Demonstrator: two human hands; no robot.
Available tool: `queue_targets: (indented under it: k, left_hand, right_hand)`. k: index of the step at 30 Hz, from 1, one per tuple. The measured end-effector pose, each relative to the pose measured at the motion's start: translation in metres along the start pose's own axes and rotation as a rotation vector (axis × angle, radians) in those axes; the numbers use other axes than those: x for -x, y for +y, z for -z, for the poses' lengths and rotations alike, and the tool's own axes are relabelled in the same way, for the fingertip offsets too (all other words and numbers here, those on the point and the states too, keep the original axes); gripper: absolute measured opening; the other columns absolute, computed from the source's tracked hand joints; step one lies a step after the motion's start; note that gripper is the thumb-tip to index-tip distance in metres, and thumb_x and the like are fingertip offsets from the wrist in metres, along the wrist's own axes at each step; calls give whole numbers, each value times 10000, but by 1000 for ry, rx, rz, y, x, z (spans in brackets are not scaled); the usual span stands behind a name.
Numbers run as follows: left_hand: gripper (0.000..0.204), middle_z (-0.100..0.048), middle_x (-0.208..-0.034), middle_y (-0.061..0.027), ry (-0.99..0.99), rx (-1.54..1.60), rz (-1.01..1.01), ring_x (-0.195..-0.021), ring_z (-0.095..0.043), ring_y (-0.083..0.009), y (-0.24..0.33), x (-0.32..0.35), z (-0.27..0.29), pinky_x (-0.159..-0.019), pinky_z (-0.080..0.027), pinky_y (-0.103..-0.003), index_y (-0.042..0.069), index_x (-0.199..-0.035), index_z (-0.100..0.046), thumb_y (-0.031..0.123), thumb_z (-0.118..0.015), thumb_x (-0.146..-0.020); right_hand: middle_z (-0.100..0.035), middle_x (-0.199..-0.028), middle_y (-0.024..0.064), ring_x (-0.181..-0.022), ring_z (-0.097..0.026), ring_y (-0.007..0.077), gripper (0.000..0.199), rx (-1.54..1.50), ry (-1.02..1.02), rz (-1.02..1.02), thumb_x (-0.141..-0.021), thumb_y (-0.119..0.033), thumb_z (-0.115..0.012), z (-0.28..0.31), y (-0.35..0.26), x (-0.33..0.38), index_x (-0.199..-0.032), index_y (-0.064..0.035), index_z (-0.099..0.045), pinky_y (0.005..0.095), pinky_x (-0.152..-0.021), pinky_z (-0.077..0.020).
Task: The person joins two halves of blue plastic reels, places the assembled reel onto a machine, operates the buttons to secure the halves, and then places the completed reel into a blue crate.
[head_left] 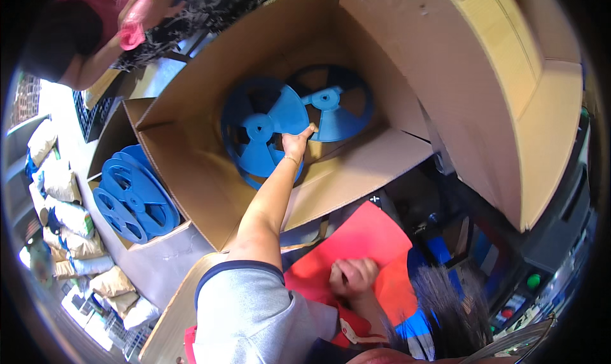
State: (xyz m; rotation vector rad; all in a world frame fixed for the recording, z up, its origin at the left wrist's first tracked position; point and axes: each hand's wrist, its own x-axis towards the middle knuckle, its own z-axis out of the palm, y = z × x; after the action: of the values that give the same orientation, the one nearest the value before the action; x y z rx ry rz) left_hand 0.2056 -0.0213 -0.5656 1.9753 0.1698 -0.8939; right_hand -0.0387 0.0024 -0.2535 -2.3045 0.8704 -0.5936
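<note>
My left hand (296, 145) reaches down into a large open cardboard box (184, 167). Its fingers are closed at the right edge of a blue plastic reel (259, 127), which has a hub and wide cut-out windows. Beside it in the box, partly overlapped, is a second blue reel (334, 119); the thumb comes close to this one's edge. My right hand (354, 278) is curled in front of my red apron (350, 237), near my body. Whatever those fingers hold, if anything, is hidden.
A smaller box at the left holds several blue reels (135, 195). Upper left, another person's hand is near a pink object (132, 32). Several filled bags (76, 217) line the far left. A tall cardboard flap (445, 77) rises at the right, beside dark equipment (554, 237).
</note>
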Motion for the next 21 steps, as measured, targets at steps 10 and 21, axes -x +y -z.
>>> queue_targets:
  k: [10, 21]
  left_hand:
    - [679, -633, -1206, -151, -109, 177, 136, -1072, -609, -280, 93, -8, -20, -959, -465, -388, -68, -1202, -586, 165, -895, -644]
    - [417, -650, -815, 41, -439, 503, 241, -637, -512, -79, 101, -31, -45, -575, -434, -246, 127, -865, -667, 484, -832, -723]
  right_hand:
    - [-610, -676, 31, -593, -599, 214, 101, -121, -36, -151, -770, -141, -734, 7, -27, -27, -781, -99, -643, 320, -533, -485]
    - [-606, -673, 21, -561, -574, 185, 108, -46, 59, -91, -726, -106, -745, 1, -6, -19, -737, -99, -638, 284, -512, -471]
